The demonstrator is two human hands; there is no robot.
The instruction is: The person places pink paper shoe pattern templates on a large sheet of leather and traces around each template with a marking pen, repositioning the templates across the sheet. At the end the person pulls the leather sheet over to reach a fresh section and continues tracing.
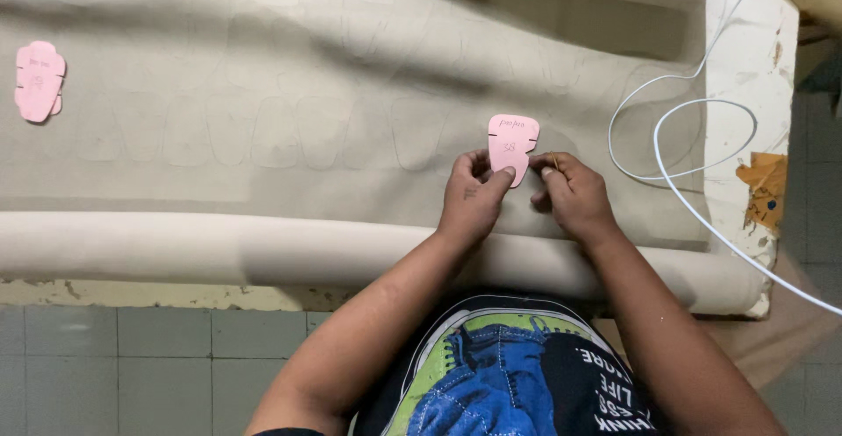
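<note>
Beige sheet (351,67) on worn table (745,59)

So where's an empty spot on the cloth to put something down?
The widest bare stretch of beige cloth lies between the far pink template and the near pink template. It is crowded around the left hand and right hand, and the white cable loops across the cloth's right end.

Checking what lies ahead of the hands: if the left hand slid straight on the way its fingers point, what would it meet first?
The left hand points up and slightly right; its fingertips already press the pink template. Beyond that lies only the beige sheet, as far as one view shows.
</note>
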